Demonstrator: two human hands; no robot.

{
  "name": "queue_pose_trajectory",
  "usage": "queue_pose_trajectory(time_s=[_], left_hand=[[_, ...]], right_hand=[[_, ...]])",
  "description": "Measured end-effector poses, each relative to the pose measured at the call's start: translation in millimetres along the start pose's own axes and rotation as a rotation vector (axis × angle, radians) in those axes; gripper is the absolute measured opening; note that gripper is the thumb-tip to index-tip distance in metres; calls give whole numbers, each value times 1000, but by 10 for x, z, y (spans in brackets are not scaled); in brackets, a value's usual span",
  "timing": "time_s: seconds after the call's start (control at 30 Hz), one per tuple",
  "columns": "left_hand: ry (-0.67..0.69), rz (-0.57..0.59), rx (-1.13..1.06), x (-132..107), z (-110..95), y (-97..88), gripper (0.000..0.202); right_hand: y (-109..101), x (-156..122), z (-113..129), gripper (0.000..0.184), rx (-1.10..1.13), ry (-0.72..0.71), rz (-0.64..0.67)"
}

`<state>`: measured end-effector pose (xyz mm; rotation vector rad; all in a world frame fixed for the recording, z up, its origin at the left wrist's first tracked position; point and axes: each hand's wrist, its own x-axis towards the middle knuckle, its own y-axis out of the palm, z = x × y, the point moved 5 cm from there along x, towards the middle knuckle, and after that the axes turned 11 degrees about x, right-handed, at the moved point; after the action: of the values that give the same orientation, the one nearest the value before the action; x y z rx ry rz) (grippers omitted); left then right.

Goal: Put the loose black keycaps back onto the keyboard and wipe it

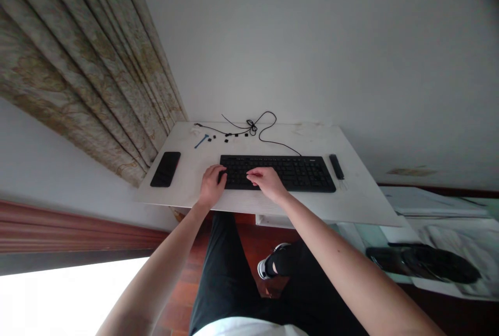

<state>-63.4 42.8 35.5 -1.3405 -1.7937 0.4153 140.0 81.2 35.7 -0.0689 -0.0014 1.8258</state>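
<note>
Left hand half-curled at keyboard's left end, right hand lying on keys; hold on anything cannot be told. Risk: tugged cable could scatter small black squares off back edge. White desk, phone, curtain left, tiled floor below.

No legible text in view. Keycap legends on the black computer keyboard, under and to the right of the right hand's fingers, are too small to read. A small pale mark on the keyboard's upper edge, right of the fingers, may be a brand label, but it cannot be read.
</note>
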Motion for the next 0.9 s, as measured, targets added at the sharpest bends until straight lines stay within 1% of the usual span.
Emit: queue_pose_trajectory(time_s=[0.07, 0.13, 0.27, 0.4, 0.5, 0.63, 0.73, 0.9], left_hand=[[-74, -20, -60, 0, 154, 4, 20], [-117, -9, -135, -9, 237, 35, 23], [-119, 26, -161, -11, 256, 69, 25], [-131, 19, -165, -4, 273, 61, 26], [-129, 25, -169, -5, 295, 73, 26], [-127, 27, -158, -10, 309, 84, 26], [-127, 31, -143, -13, 307, 86, 27], [-131, 33, -140, -16, 302, 84, 26]], right_hand=[[12, 128, 37, 11, -159, -32, 33], [67, 261, 73, 7, -282, -67, 66], [246, 499, 139, 9, -441, -140, 142], [402, 652, 196, 13, -522, -192, 240], [464, 707, 205, 14, -586, -181, 317], [496, 730, 157, 14, -730, -132, 425], [490, 742, 127, 15, -779, -110, 439], [503, 756, 117, 15, -796, -74, 418]])
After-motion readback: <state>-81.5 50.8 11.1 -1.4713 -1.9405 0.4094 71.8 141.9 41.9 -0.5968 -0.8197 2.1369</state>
